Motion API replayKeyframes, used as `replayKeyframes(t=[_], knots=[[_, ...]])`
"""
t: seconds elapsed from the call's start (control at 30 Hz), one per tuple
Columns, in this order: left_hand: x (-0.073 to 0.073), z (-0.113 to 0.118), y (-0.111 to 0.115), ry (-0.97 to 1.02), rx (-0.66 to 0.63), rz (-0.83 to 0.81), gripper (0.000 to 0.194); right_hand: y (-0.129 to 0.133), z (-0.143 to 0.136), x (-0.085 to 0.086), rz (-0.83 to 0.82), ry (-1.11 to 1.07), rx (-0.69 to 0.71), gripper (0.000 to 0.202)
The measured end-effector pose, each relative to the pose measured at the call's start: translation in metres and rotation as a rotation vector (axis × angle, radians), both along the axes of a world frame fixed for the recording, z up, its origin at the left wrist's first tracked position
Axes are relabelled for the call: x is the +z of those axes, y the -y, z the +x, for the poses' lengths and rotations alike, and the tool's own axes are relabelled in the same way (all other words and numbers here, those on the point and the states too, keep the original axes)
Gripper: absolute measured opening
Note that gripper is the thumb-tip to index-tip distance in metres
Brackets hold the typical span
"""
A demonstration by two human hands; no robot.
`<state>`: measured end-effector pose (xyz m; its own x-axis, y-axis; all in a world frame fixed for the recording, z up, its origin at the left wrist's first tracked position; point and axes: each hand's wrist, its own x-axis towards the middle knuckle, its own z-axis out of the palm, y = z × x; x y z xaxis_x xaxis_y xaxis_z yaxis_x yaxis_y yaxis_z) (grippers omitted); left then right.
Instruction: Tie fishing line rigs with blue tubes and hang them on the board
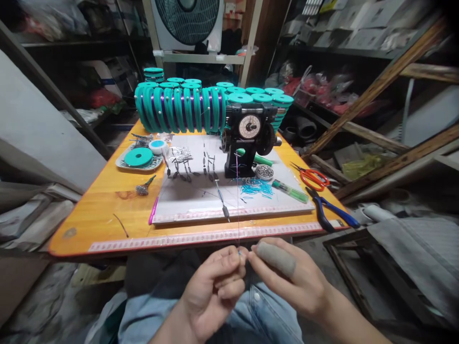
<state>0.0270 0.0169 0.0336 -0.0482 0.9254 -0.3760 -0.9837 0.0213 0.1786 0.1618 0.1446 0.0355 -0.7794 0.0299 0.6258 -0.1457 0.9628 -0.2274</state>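
My left hand (217,284) is closed in a pinch just beyond the table's front edge, above my lap. Its thumb and finger grip a thin purple fishing line (238,205), with a tiny blue piece (239,252) showing at the fingertips. The line runs taut up to the black winding machine (239,160). Close against the left fingertips, my right hand (292,277) has its thumb and fingers brought together; what lies between them is too small to make out. A grey sleeve (276,258) covers one right finger.
Green foam spools (179,110) wound with purple line extend left from the machine. A white board (190,200) carries dark sinkers (225,212) and blue tube bits (256,188). Blue-handled pliers (335,210) and orange-handled scissors (313,177) lie at right. A measuring tape (172,241) lines the front edge.
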Motion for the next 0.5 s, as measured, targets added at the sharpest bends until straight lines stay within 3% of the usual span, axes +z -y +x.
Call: replayKeyframes(t=[0.07, 0.2, 0.3, 0.4, 0.5], knots=[[-0.007, 0.005, -0.003, 0.046, 0.022, -0.024, 0.010, -0.008, -0.004, -0.004, 0.146, -0.068, 0.064, 0.014], [-0.014, 0.007, -0.007, 0.093, 0.050, -0.064, 0.034, -0.024, -0.012, -0.004, 0.345, -0.097, 0.147, 0.012], [-0.015, 0.005, -0.007, 0.065, 0.050, -0.060, 0.034, -0.029, -0.013, 0.001, 0.374, -0.071, 0.177, 0.011], [-0.012, 0.003, -0.004, -0.010, 0.063, -0.032, 0.017, -0.025, -0.010, 0.010, 0.341, -0.024, 0.163, 0.013], [-0.004, 0.001, 0.002, -0.359, 0.110, 0.034, 0.016, -0.015, -0.004, 0.022, 0.226, 0.040, 0.098, 0.018]])
